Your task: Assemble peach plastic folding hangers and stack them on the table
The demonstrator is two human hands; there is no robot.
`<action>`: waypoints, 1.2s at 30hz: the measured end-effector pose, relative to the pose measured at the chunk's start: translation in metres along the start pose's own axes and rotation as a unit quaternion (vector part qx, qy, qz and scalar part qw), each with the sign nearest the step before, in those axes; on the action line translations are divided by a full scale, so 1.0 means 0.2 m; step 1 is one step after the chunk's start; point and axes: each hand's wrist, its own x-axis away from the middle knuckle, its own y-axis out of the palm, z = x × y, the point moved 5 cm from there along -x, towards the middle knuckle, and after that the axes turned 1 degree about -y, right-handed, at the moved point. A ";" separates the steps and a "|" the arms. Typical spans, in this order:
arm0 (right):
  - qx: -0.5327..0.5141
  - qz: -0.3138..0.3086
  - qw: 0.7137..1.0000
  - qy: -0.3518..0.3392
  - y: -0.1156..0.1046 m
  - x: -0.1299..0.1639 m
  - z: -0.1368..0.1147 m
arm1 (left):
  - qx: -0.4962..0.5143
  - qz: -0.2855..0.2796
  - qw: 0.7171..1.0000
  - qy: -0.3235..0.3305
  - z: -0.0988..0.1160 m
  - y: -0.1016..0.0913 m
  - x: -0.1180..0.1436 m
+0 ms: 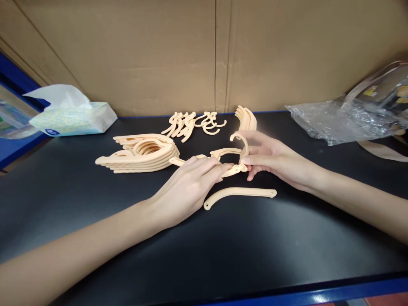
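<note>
My left hand (194, 182) is closed over a cream plastic hanger arm (231, 171), whose jointed end sticks out past the fingertips. Between the thumb and fingers of my right hand (270, 159) is a curved hanger hook (245, 146), its base touching the end of that arm. Just behind the hands lies another cream piece (228, 151), partly hidden by them. Nearer to me a loose hanger arm (240, 193) with a hole at each end rests on the black table (287, 259).
Left of the hands sits a stack of folded hangers (140, 155). Behind are a pile of loose hooks (194, 123) and a stack of hanger arms (246, 118). A tissue pack (76, 117) stands at the back left, clear plastic bags (334, 121) at the right, and a cardboard wall (159, 55) behind.
</note>
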 end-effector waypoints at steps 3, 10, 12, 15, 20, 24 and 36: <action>0.007 0.001 1.000 -0.002 0.00 0.00 0.00 | 0.003 0.000 1.000 0.000 0.00 0.00 0.00; 0.021 -0.011 1.000 -0.014 -0.01 0.00 0.01 | -0.010 -0.018 1.000 -0.002 0.00 0.01 0.00; 0.020 -0.011 1.000 -0.015 -0.01 0.00 0.01 | -0.014 -0.014 1.000 0.004 0.00 0.01 0.00; 0.019 -0.009 1.000 -0.014 0.00 0.00 0.01 | -0.020 -0.012 1.000 0.011 0.00 0.02 0.00; 0.027 0.002 1.000 -0.011 0.00 0.00 0.01 | -0.033 -0.016 0.999 0.002 -0.01 0.02 0.00; 0.036 0.003 0.999 -0.013 0.00 0.00 0.01 | -0.035 -0.024 0.999 -0.004 0.00 0.02 0.00; 0.058 0.005 0.997 -0.047 0.00 -0.02 0.01 | -0.047 -0.016 0.999 0.003 0.00 0.02 0.00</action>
